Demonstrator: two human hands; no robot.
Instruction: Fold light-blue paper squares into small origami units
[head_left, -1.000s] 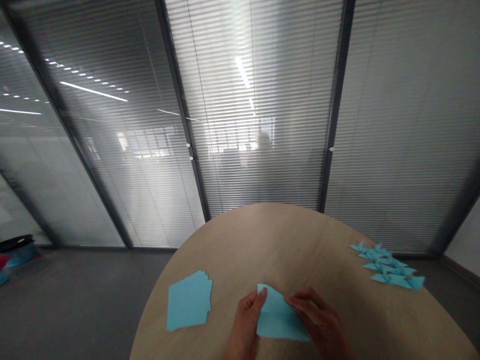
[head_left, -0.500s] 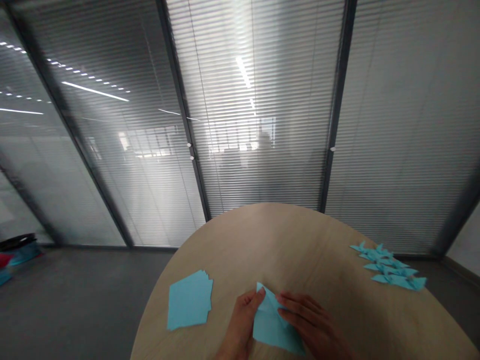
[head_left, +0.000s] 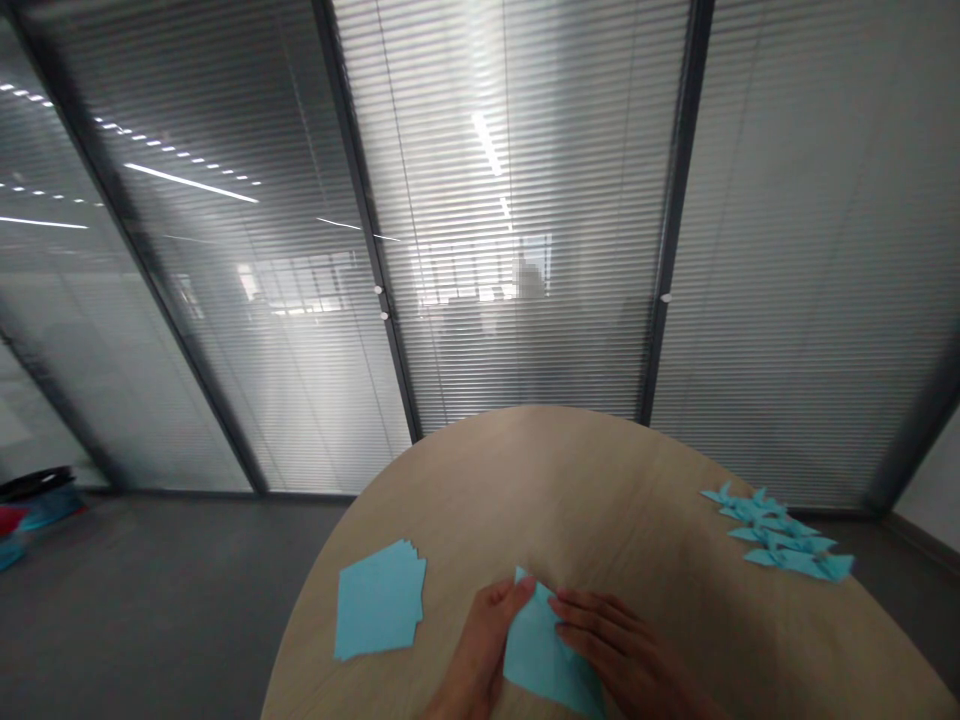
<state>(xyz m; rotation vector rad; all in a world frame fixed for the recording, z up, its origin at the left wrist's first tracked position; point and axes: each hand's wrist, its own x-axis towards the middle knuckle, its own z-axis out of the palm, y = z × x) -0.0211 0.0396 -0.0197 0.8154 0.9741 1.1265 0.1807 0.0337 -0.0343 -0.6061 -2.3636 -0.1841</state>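
Note:
A light blue sheet of origami paper [head_left: 541, 655] lies in front of me at the table's near side, with creases across it and a pointed top corner. My left hand [head_left: 484, 640] pinches its upper left edge, thumb on top. Along the paper's right edge, the fingers of my right hand [head_left: 619, 640] lie stretched out and pressed down on it. The palm side of the right hand and part of the paper's right edge are hidden.
To the left lies a fanned stack of blue paper sheets [head_left: 379, 603]. Several folded blue paper shapes [head_left: 784, 535] sit in rows at the right edge of the round wooden table [head_left: 540, 480]. Glass partitions with blinds [head_left: 525, 340] stand behind it.
The paper has turned and shifted slightly, its lower edge now a little lower and further left. My right hand's fingers have slid a touch left along the edge; my left hand keeps its pinch.

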